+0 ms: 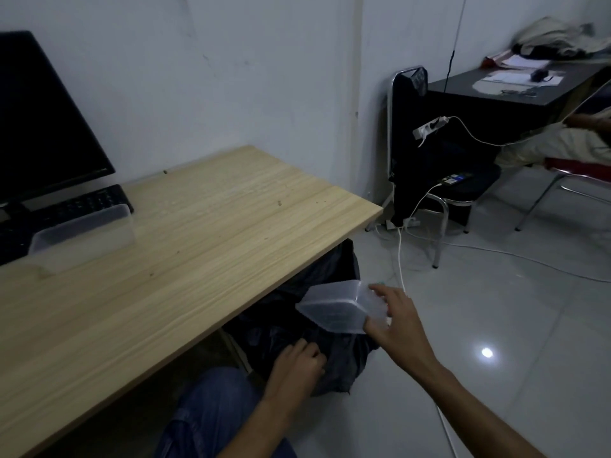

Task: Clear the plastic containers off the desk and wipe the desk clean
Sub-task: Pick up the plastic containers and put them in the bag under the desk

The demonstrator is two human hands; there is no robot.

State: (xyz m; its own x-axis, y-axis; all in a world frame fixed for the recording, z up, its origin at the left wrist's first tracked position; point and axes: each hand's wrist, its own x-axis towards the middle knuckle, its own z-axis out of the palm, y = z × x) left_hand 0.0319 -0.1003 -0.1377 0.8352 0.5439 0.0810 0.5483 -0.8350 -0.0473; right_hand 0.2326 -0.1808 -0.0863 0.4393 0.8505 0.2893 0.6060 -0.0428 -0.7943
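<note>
Container (pixel 334 309) in right hand (pixel 393 322), tilted, mouth toward bag (pixel 330 355).

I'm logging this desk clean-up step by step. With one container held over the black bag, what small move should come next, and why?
Probably let go: the right hand holds a clear container right above the black bag, whose edge the left hand grips. Dropping it in frees a hand for the other container on the desk.
</note>
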